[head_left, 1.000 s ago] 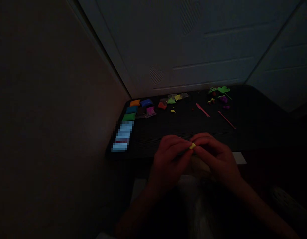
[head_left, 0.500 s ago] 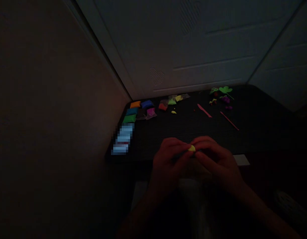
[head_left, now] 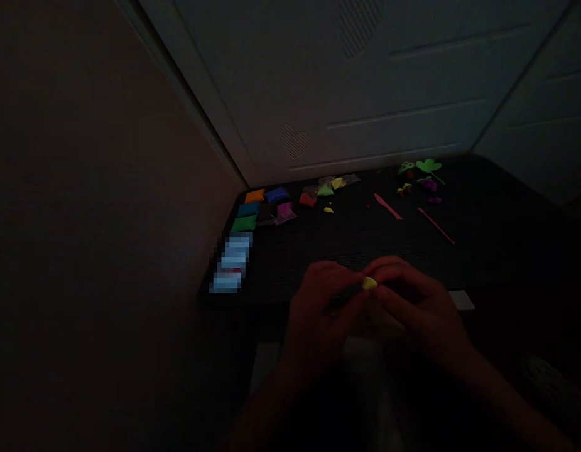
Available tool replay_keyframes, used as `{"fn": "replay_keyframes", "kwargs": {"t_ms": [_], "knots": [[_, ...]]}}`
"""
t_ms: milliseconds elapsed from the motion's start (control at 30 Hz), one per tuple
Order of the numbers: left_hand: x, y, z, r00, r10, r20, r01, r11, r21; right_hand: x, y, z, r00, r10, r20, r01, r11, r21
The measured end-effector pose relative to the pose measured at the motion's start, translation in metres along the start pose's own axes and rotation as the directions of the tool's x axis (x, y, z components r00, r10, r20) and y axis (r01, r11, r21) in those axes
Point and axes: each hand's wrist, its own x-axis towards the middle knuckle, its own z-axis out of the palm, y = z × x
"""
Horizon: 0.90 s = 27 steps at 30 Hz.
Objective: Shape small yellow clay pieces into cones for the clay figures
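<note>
The scene is very dark. My left hand and my right hand meet at the near edge of a black table. Between their fingertips they pinch a small yellow lump of clay. Most of the lump is hidden by my fingers.
Several coloured clay packets lie at the table's far left, more packets in the middle. Two pink modelling tools and small clay figures lie far right. A blurred bright item sits left. A wall stands behind.
The hands stayed together on the yellow lump and shifted slightly toward me and right. The lump turned a little between the fingertips.
</note>
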Motion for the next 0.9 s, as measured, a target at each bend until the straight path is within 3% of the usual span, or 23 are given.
{"fn": "replay_keyframes", "kwargs": {"t_ms": [333,433,533,633,767,833,900], "knots": [[0.0065,0.0071,-0.0056,0.985,0.166,0.046,-0.172,0.967,0.188,0.0020,-0.0034,0.0000,1.000,0.007,0.011,-0.007,1.000,-0.014],[0.0055,0.0063,-0.0051,0.986,0.159,0.040,-0.164,0.971,0.175,0.0021,-0.0031,0.0004,1.000,-0.006,0.009,0.007,0.999,-0.031],[0.0030,0.0057,-0.0042,0.999,0.052,-0.014,-0.050,0.993,0.111,0.0010,-0.0022,0.0019,0.998,-0.065,-0.026,0.063,0.995,-0.080],[0.0011,0.0066,-0.0031,0.987,-0.158,0.001,0.157,0.983,-0.093,-0.0006,-0.0003,0.0033,0.984,-0.166,-0.058,0.153,0.971,-0.186],[0.0010,0.0084,0.0001,0.886,-0.456,0.087,0.452,0.804,-0.386,-0.0018,0.0020,0.0033,0.962,-0.271,-0.020,0.255,0.925,-0.282],[0.0018,0.0091,0.0017,0.847,-0.525,0.090,0.502,0.732,-0.461,-0.0019,0.0014,0.0027,0.954,-0.300,0.003,0.286,0.908,-0.305],[0.0028,0.0097,0.0027,0.846,-0.527,0.085,0.498,0.721,-0.482,-0.0018,-0.0004,0.0022,0.950,-0.312,0.013,0.299,0.896,-0.327]]}}
